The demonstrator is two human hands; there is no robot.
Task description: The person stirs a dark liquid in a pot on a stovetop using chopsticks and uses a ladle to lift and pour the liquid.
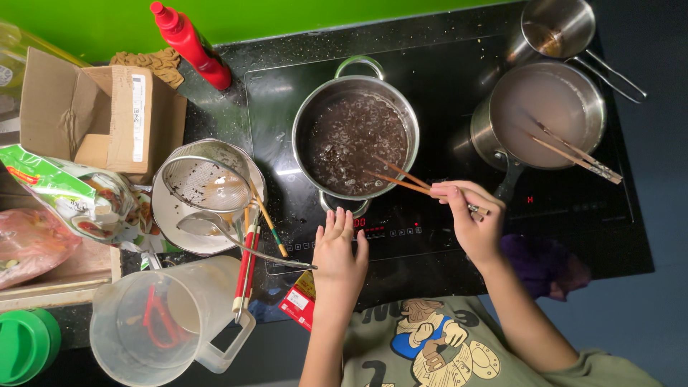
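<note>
- The right hand (pixel 474 223) has its fingers closed on a pair of wooden chopsticks (pixel 398 176), whose tips dip into the dark, bubbling liquid of the steel pot (pixel 356 136) just beyond the fingers.
- The left hand (pixel 339 252) rests flat, fingers spread and holding nothing, on the black cooktop (pixel 437 79) at the lit control panel (pixel 390 228), just short of the pot's near handle.
- Farther right of the right hand's fingers, a saucepan (pixel 548 115) of pale liquid holds another pair of chopsticks (pixel 573 152).
- Left of the left hand's fingers lie a wire skimmer (pixel 206 183) over a bowl (pixel 172 222) and a clear plastic jug (pixel 168 319).
</note>
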